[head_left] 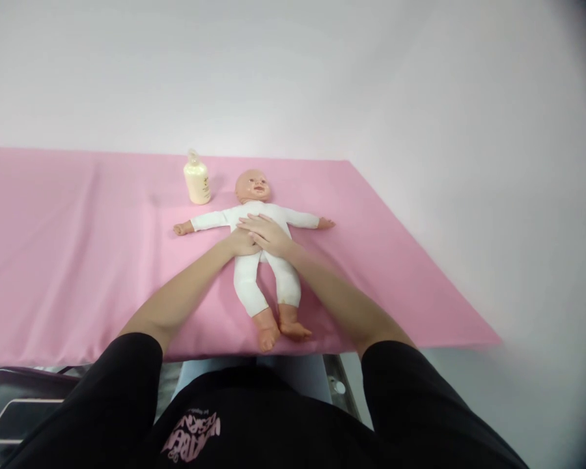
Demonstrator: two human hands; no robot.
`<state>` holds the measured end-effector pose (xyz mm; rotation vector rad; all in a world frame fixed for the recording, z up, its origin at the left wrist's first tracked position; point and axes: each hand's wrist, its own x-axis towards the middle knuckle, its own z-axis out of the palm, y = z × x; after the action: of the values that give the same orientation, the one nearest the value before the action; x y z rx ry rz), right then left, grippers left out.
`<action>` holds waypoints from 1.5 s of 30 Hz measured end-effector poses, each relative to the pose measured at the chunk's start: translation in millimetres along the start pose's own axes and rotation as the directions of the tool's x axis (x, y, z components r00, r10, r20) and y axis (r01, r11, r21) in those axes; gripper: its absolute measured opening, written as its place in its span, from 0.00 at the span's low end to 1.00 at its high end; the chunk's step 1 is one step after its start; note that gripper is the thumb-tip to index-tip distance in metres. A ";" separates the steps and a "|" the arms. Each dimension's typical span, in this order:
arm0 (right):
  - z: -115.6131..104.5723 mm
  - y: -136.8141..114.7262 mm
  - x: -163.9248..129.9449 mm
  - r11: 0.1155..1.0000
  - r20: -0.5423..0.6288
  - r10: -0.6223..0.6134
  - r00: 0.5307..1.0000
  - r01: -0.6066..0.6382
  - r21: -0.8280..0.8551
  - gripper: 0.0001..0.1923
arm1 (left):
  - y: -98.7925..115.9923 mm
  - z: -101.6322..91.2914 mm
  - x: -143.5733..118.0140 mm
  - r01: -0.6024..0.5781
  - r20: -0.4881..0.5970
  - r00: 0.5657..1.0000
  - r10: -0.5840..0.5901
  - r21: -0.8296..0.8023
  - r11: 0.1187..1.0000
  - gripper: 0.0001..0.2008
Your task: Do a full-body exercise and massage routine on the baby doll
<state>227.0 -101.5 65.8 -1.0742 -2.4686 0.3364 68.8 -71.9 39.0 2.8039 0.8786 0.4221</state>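
Note:
A baby doll [247, 283] lies on its back on the pink cloth [102, 260], its arms spread wide and its feet toward me. Its body is white fabric; the head, hands and feet are skin-toned. My right hand [272, 236] is flat across the doll's belly with fingers stretched out, overlapping my left hand [244, 242]. The left also rests flat on the belly, its fingers partly hidden under the right. Neither hand grips anything. Left of the doll's head stands a pump bottle [196, 180] with cream-coloured contents.
The cloth covers a table whose near edge runs just past the doll's feet. White walls [273, 78] rise behind and to the right. At the lower left is a dark chair-like object [29, 384] with a phone-like rectangle [24, 420] on it.

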 end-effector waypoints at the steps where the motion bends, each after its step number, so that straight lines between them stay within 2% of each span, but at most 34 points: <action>1: -0.2 5.9 5.5 1.000 -0.003 0.020 1.000 -0.020 0.008 0.28 | -1.0 -0.6 0.4 0.005 -0.016 1.000 -0.005 -0.006 1.000 0.23; 5: 2.1 24.6 18.9 0.993 -0.030 0.117 0.993 -0.116 0.021 0.29 | -3.7 -5.7 3.4 -0.019 -0.079 0.997 0.015 -0.053 0.998 0.21; 9: 5.3 31.1 17.2 0.975 -0.095 0.223 0.970 -0.221 0.023 0.29 | -6.5 -8.1 4.5 -0.042 -0.130 0.991 0.023 -0.139 0.989 0.14; 14: 8.6 30.8 8.7 0.915 -0.170 0.391 0.904 -0.402 -0.030 0.31 | -15.7 -6.7 3.4 -0.039 -0.255 0.966 -0.027 -0.247 0.968 0.20; 16: 11.8 29.3 5.9 0.880 -0.200 0.456 0.867 -0.473 -0.044 0.33 | -20.6 -3.8 3.2 0.006 -0.286 0.955 -0.083 -0.259 0.966 0.21; 19: 21.5 24.5 1.9 0.838 -0.231 0.521 0.822 -0.543 -0.042 0.39 | -27.0 2.1 3.0 0.141 -0.324 0.919 -0.224 -0.261 0.955 0.23; 23: 43.2 12.2 -3.7 0.814 -0.281 0.560 0.780 -0.581 0.010 0.45 | -32.0 7.3 2.9 0.281 -0.329 0.873 -0.360 -0.264 0.923 0.27; 25: 52.5 3.9 -5.5 0.841 -0.307 0.524 0.795 -0.540 0.038 0.44 | -33.5 8.1 2.8 0.310 -0.318 0.867 -0.385 -0.263 0.914 0.28; 27: 55.4 -4.5 -5.6 0.873 -0.288 0.473 0.833 -0.488 0.023 0.42 | -35.0 8.0 2.8 0.318 -0.312 0.866 -0.391 -0.261 0.911 0.29; 31: 37.0 -10.4 -0.3 0.929 -0.078 0.351 0.933 -0.357 -0.096 0.38 | -38.3 6.5 2.4 0.292 -0.303 0.881 -0.363 -0.257 0.921 0.31; 33: 22.2 -3.0 3.4 0.953 0.009 0.289 0.957 -0.287 -0.094 0.37 | -40.1 5.6 2.1 0.285 -0.310 0.880 -0.359 -0.260 0.923 0.31; 36: 7.1 20.3 6.6 0.968 0.005 0.247 0.969 -0.246 -0.049 0.34 | -44.8 5.0 0.7 0.316 -0.307 0.872 -0.382 -0.243 0.917 0.29; 38: 4.1 39.5 6.5 0.947 -0.057 0.317 0.947 -0.318 -0.029 0.35 | -50.0 5.0 -1.0 0.379 -0.290 0.853 -0.434 -0.227 0.897 0.28; 41: 4.7 66.2 2.7 0.897 -0.139 0.439 0.887 -0.443 0.009 0.36 | -58.5 4.2 -4.2 0.468 -0.284 0.811 -0.511 -0.208 0.859 0.28; 45: 2.6 90.3 -8.1 0.837 -0.224 0.517 0.826 -0.543 -0.072 0.32 | -62.0 -3.3 -9.0 0.518 -0.320 0.797 -0.512 -0.075 0.852 0.28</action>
<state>288.2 -47.0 26.9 -1.7649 -2.0000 0.2137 27.8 -26.5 25.0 2.3826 1.6637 0.8010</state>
